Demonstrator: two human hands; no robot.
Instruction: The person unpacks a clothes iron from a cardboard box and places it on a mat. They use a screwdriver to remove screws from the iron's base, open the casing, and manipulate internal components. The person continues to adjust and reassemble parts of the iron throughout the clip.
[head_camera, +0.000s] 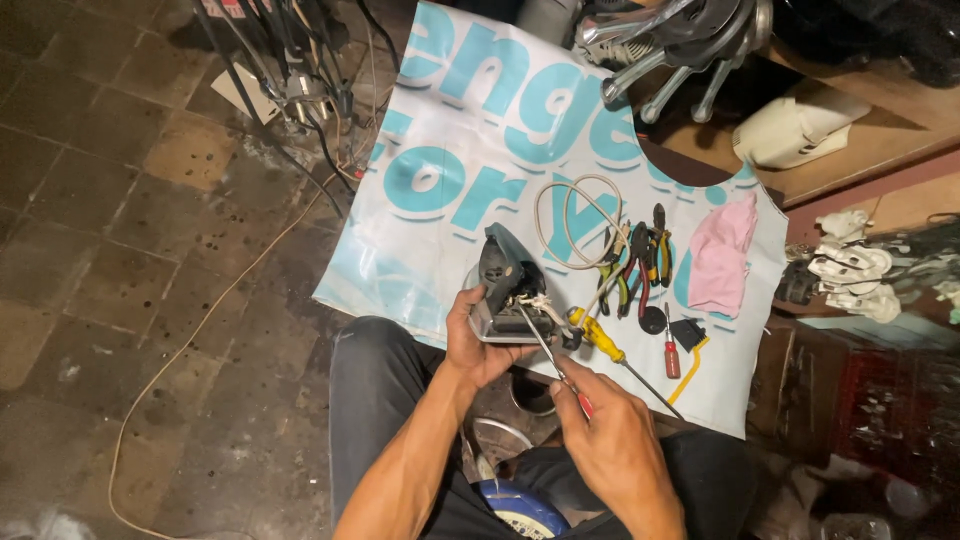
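Note:
My left hand (478, 340) grips the rear end of a dark electric iron (507, 280) that lies on a white banner with blue lettering (450, 140). White wires stick out of the iron's open back. My right hand (610, 440) holds a thin screwdriver with a red handle (555, 365), its tip pointing into the wiring at the iron's rear.
Beside the iron lie a coiled white cord (575, 215), several pliers (635, 265), a yellow-handled screwdriver (610, 350), a small red screwdriver (672, 360), a black plug (688, 332) and a pink cloth (722, 255). Dark cables (300, 90) sit top left. A wooden shelf (860, 150) stands at right.

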